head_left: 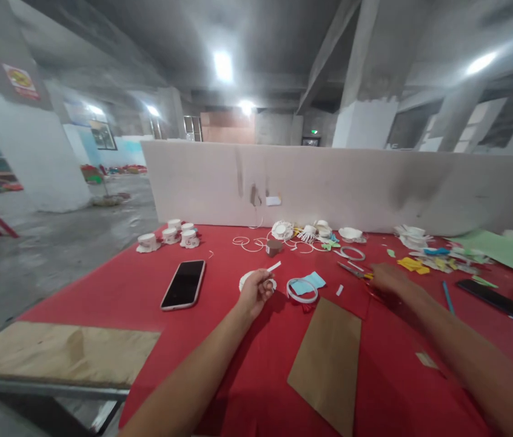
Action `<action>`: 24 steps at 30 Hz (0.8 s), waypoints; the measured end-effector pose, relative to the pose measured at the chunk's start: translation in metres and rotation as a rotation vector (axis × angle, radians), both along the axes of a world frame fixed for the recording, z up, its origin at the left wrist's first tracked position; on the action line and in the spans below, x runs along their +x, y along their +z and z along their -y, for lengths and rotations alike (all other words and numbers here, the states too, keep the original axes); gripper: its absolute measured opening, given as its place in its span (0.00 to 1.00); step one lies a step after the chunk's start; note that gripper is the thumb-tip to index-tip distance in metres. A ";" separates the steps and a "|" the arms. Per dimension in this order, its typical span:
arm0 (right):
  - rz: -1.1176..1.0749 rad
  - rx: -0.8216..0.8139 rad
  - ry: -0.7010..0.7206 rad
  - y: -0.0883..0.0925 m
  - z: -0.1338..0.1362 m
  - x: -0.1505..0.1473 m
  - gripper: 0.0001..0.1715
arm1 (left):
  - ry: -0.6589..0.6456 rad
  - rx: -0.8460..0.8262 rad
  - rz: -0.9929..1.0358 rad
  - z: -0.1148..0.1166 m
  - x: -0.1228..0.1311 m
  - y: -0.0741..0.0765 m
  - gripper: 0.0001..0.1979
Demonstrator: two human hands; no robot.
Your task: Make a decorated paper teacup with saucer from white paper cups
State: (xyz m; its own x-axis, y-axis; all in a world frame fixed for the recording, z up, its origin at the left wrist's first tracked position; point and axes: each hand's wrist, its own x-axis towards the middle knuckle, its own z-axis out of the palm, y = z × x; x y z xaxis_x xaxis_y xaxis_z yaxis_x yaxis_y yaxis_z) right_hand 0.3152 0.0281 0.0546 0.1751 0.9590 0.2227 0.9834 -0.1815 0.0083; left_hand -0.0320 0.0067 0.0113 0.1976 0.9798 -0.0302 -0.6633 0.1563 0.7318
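My left hand [255, 292] is closed in a pinch on a small white paper strip [274, 266], held just above the red table [238, 340]. A white paper cup [245, 280] lies behind that hand. My right hand [386, 278] rests on the table, its fingers over the handles of a pair of scissors [351, 270]; motion blur hides the grip. Between the hands lie a roll of white tape [302, 290] and a light blue paper scrap [308, 283].
A phone [184, 283] lies left of my hands; another dark phone [502, 301] at the right. A brown paper sheet [328, 362] lies near me. White paper-cup crafts [170, 235], paper rings [250, 244], coloured scraps [415, 264] and a green sheet [506, 250] line the back by a white board wall [352, 188].
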 end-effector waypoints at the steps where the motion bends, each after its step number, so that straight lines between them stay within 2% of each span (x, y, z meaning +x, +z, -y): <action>1: 0.003 -0.022 0.015 0.005 0.001 -0.012 0.15 | -0.003 0.012 0.008 -0.001 0.001 -0.001 0.07; 4: -0.043 -0.087 0.187 0.017 0.011 -0.077 0.26 | 0.003 0.027 0.010 -0.005 0.005 -0.004 0.07; 6: -0.018 -0.109 0.320 0.015 0.021 -0.130 0.29 | 0.025 0.022 0.011 -0.005 0.004 -0.005 0.07; 9: 0.050 -0.110 0.368 0.003 0.030 -0.190 0.29 | 0.040 0.019 0.015 -0.005 0.000 -0.005 0.08; 11: 0.065 -0.139 0.391 -0.003 0.028 -0.208 0.23 | 0.058 0.009 0.018 -0.005 -0.002 -0.005 0.08; 15: 0.030 -0.220 0.382 0.003 0.013 -0.203 0.13 | 0.056 0.020 0.027 -0.010 0.000 -0.007 0.09; 18: 0.073 -0.222 0.393 0.019 0.001 -0.181 0.16 | 0.034 0.028 0.010 -0.012 0.004 -0.008 0.09; 20: 0.158 -0.152 0.406 0.026 -0.005 -0.164 0.16 | 0.029 0.032 -0.007 -0.012 0.005 -0.008 0.08; 22: 0.199 -0.095 0.386 0.026 -0.008 -0.149 0.14 | 0.026 0.044 -0.030 -0.011 0.005 -0.008 0.08; 24: 0.180 -0.081 0.335 0.018 -0.008 -0.138 0.14 | 0.037 0.063 -0.064 -0.009 0.005 -0.007 0.08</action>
